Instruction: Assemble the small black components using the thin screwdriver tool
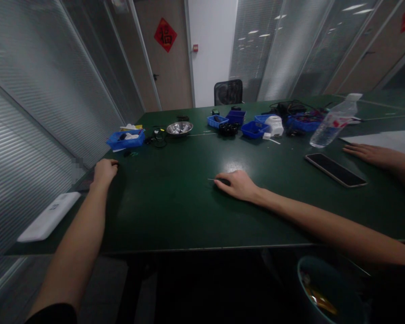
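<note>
My right hand (239,185) rests low over the middle of the green table (162,202). Its thumb and forefinger pinch a thin pale stick-like piece (210,179), whose tip points left; its exact kind is too small to make out. My left hand (105,172) is at the table's left side, with its fingers curled in. Whatever those fingers hold, if anything, is hidden. Just beyond the left hand lies a small dark item with a greenish loop (130,154), and behind that a blue basket (126,140) with mixed items.
Farther back are a steel bowl (179,128), black cables (159,137) and several blue trays (253,130). A phone (335,169), a tilted water bottle (335,121) and another person's hand (374,154) are at right. A white box (49,217) lies left; a bin (324,288) stands below.
</note>
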Demonstrator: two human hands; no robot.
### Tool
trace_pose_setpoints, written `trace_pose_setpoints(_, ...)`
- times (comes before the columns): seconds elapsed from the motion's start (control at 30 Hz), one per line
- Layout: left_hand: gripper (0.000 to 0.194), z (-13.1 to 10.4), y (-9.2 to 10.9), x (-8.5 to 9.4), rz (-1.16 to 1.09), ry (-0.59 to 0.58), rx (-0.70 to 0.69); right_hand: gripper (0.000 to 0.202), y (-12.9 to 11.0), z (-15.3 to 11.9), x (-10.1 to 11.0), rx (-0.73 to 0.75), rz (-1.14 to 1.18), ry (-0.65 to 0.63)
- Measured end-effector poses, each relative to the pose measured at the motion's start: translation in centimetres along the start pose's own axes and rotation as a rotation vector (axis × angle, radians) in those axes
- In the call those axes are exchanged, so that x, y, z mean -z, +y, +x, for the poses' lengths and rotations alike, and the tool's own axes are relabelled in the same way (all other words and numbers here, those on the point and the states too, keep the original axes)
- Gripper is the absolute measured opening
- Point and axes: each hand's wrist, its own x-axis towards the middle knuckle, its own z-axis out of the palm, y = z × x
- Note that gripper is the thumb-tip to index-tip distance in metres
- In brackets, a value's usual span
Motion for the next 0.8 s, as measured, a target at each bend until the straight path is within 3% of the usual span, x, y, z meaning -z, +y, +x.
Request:
trace_pose_setpoints(0.27,0.029,-0.9,1.1,0.7,-0.082,0.062,0.057,0.047,0.0,0.0,0.0,0.001,-0.005,-0.009)
trace_pose_setpoints(0.43,0.019,-0.8,1.5,0.8,-0.111,0.03,0.075,0.047,0.1,0.0,-0.1,-0.004,-0.013,-0.006)
trace_pose_setpoints(0.8,0.028,0.0,0.5,0.0,-0.068,0.003,-0.013,0.047,-0.1,0.0,0.2,0.001,0.007,-0.032)
